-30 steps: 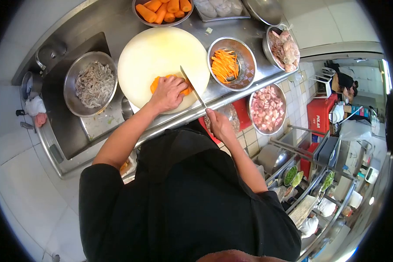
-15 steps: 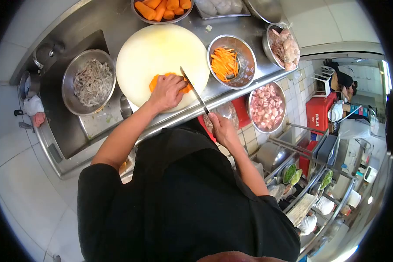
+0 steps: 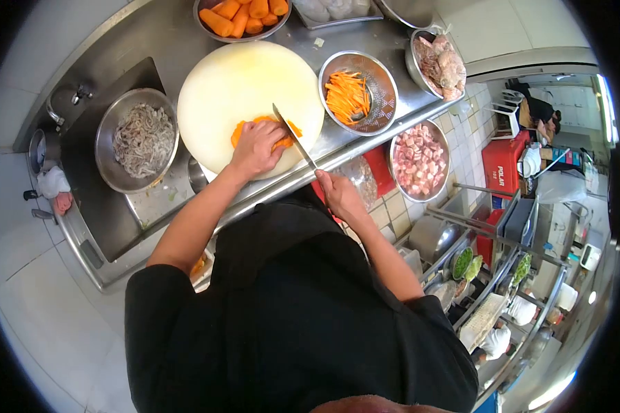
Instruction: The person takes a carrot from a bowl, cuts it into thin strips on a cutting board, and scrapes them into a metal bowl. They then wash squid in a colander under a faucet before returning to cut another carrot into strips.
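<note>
My left hand (image 3: 257,149) presses down on sliced carrot (image 3: 239,132) near the front edge of a round white cutting board (image 3: 248,76). Its fingers are bent over the slices. In my right hand (image 3: 341,195) is the handle of a knife (image 3: 295,138), whose blade slants across the board just right of my left fingers. A few orange pieces lie on the far side of the blade. To the right of the board stands a perforated metal bowl (image 3: 387,82) with carrot strips (image 3: 346,96) in it.
A bowl of shrimp-like pieces (image 3: 143,141) sits in the sink (image 3: 103,206) at left. Peeled carrots (image 3: 240,19) fill a bowl behind the board. Bowls of raw meat (image 3: 418,162) and poultry (image 3: 450,69) stand at right. People (image 3: 494,341) are far off beyond metal shelving.
The view has shifted slightly. The knife blade has moved left relative to the board, closer over the carrot, and orange pieces now show on its right side. Both hands keep their holds.
</note>
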The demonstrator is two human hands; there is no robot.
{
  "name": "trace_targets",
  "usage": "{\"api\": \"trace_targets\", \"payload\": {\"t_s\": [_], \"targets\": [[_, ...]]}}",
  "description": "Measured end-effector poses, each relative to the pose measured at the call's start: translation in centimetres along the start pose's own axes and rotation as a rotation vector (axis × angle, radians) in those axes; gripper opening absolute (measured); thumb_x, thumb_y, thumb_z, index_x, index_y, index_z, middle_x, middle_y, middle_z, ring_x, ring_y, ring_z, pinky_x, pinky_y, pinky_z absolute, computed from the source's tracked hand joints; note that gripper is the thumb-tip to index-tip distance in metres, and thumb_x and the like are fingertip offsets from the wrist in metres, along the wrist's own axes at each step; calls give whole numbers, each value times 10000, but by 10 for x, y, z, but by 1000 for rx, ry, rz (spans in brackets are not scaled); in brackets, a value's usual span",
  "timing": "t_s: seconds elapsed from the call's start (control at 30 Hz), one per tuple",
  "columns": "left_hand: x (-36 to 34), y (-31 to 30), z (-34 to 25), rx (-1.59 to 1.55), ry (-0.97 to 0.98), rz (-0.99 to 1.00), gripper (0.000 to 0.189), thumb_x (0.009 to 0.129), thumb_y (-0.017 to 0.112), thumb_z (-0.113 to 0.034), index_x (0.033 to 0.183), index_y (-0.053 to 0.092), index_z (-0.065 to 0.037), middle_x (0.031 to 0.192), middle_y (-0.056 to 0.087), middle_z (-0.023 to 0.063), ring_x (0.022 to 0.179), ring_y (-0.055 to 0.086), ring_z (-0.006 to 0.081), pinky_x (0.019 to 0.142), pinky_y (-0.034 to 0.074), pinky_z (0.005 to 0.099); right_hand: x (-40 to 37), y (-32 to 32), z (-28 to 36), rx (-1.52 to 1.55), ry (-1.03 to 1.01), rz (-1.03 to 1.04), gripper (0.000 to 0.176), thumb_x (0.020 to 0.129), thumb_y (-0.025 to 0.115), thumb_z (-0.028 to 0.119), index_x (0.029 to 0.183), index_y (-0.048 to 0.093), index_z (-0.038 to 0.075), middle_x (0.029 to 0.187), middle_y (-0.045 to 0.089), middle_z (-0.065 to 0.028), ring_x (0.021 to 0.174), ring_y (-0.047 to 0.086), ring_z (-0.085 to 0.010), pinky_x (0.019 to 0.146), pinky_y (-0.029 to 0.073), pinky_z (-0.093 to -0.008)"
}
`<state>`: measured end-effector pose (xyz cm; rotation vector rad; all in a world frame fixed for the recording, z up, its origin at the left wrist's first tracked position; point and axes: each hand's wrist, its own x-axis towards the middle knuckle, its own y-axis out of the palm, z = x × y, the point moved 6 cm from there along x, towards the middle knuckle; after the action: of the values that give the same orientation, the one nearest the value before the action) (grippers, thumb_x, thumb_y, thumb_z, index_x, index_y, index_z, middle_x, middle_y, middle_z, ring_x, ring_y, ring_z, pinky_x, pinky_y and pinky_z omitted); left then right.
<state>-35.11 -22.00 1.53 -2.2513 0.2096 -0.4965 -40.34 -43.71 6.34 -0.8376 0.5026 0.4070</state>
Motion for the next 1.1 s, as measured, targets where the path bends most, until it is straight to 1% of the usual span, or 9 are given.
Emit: {"api": "trace_targets", "payload": {"t_s": [0.13, 0.23, 0.33, 0.43, 0.53, 0.63, 0.83, 0.93, 1.1], "targets": [[-1, -2, 5, -17, -12, 85, 275, 827, 746, -199, 1081, 701, -101, 1163, 675, 52, 1121, 606, 246, 924, 390, 445, -1, 1, 0, 21, 69, 57, 603, 1099, 426, 475, 1111, 679, -72, 997, 651, -391, 1049, 619, -553, 916, 488, -518], [-8, -20, 4, -59, 88, -27, 254, 834, 743, -205, 1060, 696, -100, 1112, 667, 45, 1104, 601, 243, 929, 383, 442, -6, -3, 10, 47, 48, 28, 629, 1100, 420, 483, 1046, 665, -94, 974, 639, -398, 1013, 629, -542, 898, 476, -529], [-13, -16, 8, -73, 89, 33, 238, 847, 720, -197, 1063, 689, -103, 1072, 651, 49, 1085, 590, 245, 920, 370, 441, -2, 0, 7, 41, 11, 0, 650, 1098, 410, 499, 1025, 659, -96, 954, 640, -387, 1000, 637, -530, 893, 470, -530], [-8, -13, 6, -11, 59, 78, 227, 868, 678, -178, 1075, 677, -86, 1131, 650, 75, 1098, 578, 272, 937, 369, 450, 1, -4, 3, 75, 172, 73, 660, 1099, 396, 511, 1034, 664, -89, 951, 642, -380, 1014, 645, -518, 905, 467, -533], [-7, -10, 7, 26, 48, 104, 248, 884, 644, -197, 1106, 676, -92, 1143, 642, 74, 1127, 557, 269, 936, 363, 450, -14, -10, 10, 89, 134, 37, 663, 1100, 387, 520, 1067, 672, -78, 954, 653, -372, 1028, 652, -510, 915, 472, -527], [-6, -6, 7, 63, 42, 121, 269, 889, 633, -218, 1124, 686, -96, 1150, 638, 71, 1137, 545, 266, 937, 359, 450, -24, -11, 5, 54, -22, -48, 639, 1105, 411, 537, 903, 631, -28, 608, 530, -119, 593, 559, -209, 621, 460, -409], [-6, -4, 6, 91, 75, 46, 342, 841, 646, -196, 1168, 701, -109, 1104, 619, 43, 1106, 545, 235, 917, 361, 459, -35, -10, 12, 9, -42, -86, 641, 1102, 423, 524, 917, 610, -59, 620, 531, -170, 610, 567, -286, 671, 470, -451], [-5, -3, 7, 63, 54, 72, 326, 830, 644, -182, 1142, 697, -107, 1088, 615, 46, 1088, 551, 239, 917, 365, 465, -24, -8, 18, -37, 56, -11, 559, 1100, 436, 451, 1209, 684, -38, 1102, 666, -369, 1124, 632, -526, 966, 493, -511], [-6, -5, 7, 66, 24, 82, 298, 815, 651, -195, 1095, 693, -100, 1123, 630, 73, 1099, 563, 259, 921, 366, 449, 5, -1, 23, -68, 72, 36, 565, 1100, 433, 453, 1146, 687, -50, 1055, 654, -379, 1076, 621, -541, 922, 492, -536]]}}
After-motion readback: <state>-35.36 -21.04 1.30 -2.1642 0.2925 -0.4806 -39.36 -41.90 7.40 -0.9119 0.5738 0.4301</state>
